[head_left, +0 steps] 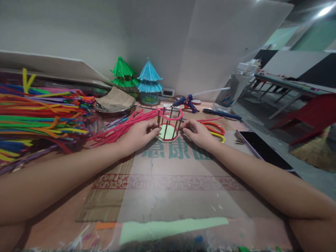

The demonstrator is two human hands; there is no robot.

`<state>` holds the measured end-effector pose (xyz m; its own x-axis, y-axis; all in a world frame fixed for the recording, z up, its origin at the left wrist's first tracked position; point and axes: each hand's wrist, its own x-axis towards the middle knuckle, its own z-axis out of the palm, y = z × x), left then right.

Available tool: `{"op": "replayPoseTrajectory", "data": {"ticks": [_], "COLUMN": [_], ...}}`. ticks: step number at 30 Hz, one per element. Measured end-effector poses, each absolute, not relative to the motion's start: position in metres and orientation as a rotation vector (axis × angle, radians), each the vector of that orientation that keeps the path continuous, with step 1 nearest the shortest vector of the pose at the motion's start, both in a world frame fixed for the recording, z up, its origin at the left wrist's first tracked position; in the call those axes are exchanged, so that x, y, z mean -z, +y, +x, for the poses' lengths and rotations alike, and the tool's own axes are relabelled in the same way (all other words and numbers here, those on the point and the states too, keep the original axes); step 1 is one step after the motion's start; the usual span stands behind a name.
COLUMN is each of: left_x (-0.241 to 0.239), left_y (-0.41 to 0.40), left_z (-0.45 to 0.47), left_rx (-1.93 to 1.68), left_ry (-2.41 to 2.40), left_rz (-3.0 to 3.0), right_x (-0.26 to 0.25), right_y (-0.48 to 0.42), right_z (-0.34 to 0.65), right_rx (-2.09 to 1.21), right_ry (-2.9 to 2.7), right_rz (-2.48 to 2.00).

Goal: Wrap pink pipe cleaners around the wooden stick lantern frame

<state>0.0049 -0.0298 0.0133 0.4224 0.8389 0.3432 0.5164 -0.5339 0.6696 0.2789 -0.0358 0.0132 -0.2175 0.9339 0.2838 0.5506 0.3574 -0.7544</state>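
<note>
A small pavilion frame (pixel 171 127) stands upright on the cardboard, with brown stick posts, pink pipe cleaner round its top and bottom and a pale green round base. My left hand (pixel 140 135) is closed at its left side, thumb and fingertips at the edge of the frame. At the right side my right hand (pixel 197 133) has its thumb and fingers curled together against a post. Loose pink pipe cleaners (pixel 118 128) lie behind and beside my left hand. The fingertips partly hide the frame's sides.
Colourful pipe cleaners (pixel 39 115) are heaped at left. Behind stand a green pavilion model (pixel 123 73), a blue pavilion model (pixel 149 82) and a glue gun (pixel 186 102). Scissors (pixel 215 128) and a phone (pixel 264 148) lie at right. Printed cardboard (pixel 162 196) covers the table's front.
</note>
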Motion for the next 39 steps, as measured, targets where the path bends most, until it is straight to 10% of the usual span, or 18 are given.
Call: {"op": "replayPoseTrajectory", "data": {"ticks": [39], "left_x": [-0.023], "left_y": [-0.04], "left_z": [0.008], "left_rx": [-0.773], "left_ry": [1.084], "left_rz": [2.331], "right_x": [-0.025], "right_y": [-0.066], "right_z": [0.275], "right_rx": [-0.033], "right_ry": [-2.347], "right_rz": [-0.927]}}
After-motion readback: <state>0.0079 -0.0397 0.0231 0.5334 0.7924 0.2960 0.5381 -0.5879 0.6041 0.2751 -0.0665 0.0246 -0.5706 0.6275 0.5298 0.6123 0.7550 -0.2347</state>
